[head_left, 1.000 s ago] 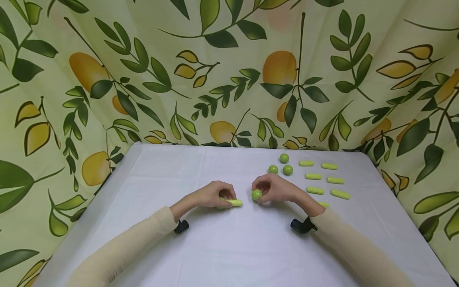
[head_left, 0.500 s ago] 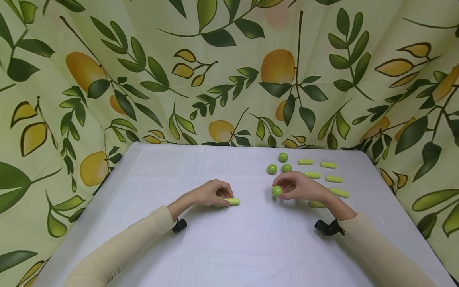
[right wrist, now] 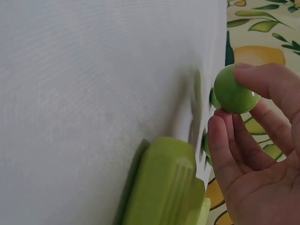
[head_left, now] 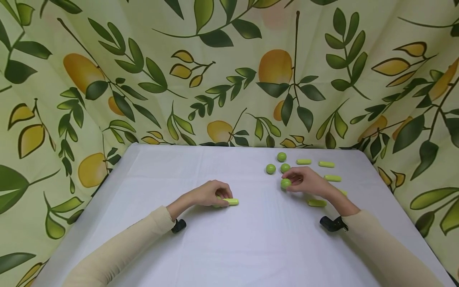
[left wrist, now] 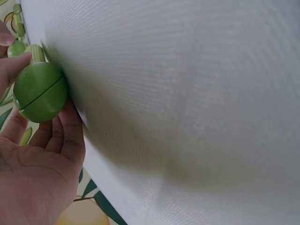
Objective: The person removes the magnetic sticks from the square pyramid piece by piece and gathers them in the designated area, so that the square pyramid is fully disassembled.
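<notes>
My left hand grips a green ball with a seam round it, close over the white tabletop. A short yellow-green ribbed stick sticks out to the right from that ball; whether the two are joined I cannot tell. Farther right, my right hand pinches a plain green ball between thumb and fingers, seemingly just above the cloth. Three more green balls lie just beyond it, the nearest ball close to my fingers. Under my right wrist lies another stick.
Several yellow-green sticks lie in loose rows at the right, among them a far stick and a right-hand stick. A white cloth covers the table. A leaf-and-fruit patterned curtain hangs round its back and sides.
My right hand has carried its ball away from the left hand, rightward and back towards the other balls. My left hand has stayed almost still with its ball and stick.
</notes>
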A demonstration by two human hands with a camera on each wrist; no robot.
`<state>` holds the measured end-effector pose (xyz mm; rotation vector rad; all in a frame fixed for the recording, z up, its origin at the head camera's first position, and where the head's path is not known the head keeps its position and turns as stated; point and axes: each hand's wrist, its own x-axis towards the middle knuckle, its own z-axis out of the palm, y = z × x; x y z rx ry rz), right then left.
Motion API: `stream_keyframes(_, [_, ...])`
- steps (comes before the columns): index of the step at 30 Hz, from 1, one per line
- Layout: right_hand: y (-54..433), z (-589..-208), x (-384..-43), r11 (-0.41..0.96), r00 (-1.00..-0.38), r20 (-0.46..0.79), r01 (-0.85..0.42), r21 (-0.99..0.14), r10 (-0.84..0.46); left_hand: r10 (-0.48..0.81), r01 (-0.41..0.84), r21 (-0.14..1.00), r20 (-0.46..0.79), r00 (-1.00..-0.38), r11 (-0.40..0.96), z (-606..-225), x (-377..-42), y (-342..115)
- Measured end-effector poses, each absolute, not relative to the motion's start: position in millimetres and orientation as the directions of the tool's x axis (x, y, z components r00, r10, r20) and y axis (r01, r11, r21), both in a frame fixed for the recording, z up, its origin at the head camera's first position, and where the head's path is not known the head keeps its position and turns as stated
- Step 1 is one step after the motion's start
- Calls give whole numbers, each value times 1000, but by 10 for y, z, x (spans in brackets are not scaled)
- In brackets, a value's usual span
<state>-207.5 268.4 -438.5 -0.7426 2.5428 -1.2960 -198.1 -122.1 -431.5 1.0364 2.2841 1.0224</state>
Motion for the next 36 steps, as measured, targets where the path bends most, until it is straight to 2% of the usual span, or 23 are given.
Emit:
stream_keyframes(23, [2547, -4406, -2205, 542, -869, 21, -328, -774, -495, 766, 448, 774, -73, -639, 447, -4331, -1958, -1227])
stream_keyframes(36, [2579, -4333, -2169, 499, -858, 34, -330, -802, -512, 761, 445, 773, -75, -644, 453, -4333, -1956, -1230])
